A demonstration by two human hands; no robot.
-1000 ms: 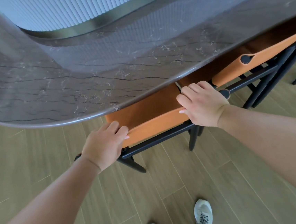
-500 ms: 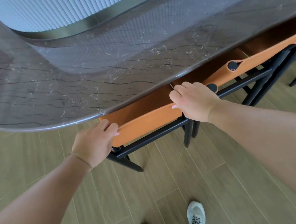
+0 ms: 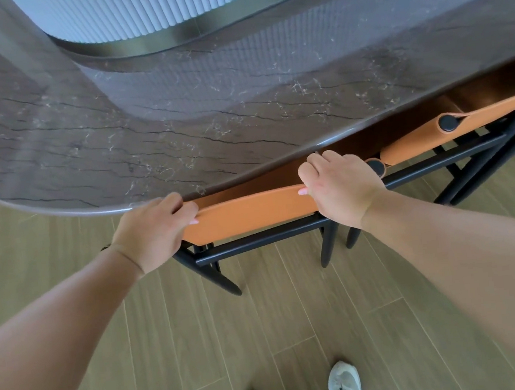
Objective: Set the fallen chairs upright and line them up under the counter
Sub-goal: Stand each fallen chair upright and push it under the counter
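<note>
Head view: both hands grip the orange backrest (image 3: 251,214) of the near chair (image 3: 264,241), left hand (image 3: 154,230) with fingers curled over its left end, right hand (image 3: 340,187) over its right end. It stands upright on the floor, tucked under the surface (image 3: 150,136) edge, just beside a second chair (image 3: 451,135). Its black frame looks rigid and moderately heavy; the backrest ends look like the best hold.

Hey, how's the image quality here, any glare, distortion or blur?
Head view: wide-angle lens bows the counter edge; soft glare reflects the fluted panel on the stone; under-counter area is shadowed; left hand, right hand and chair back look sharp.
</note>
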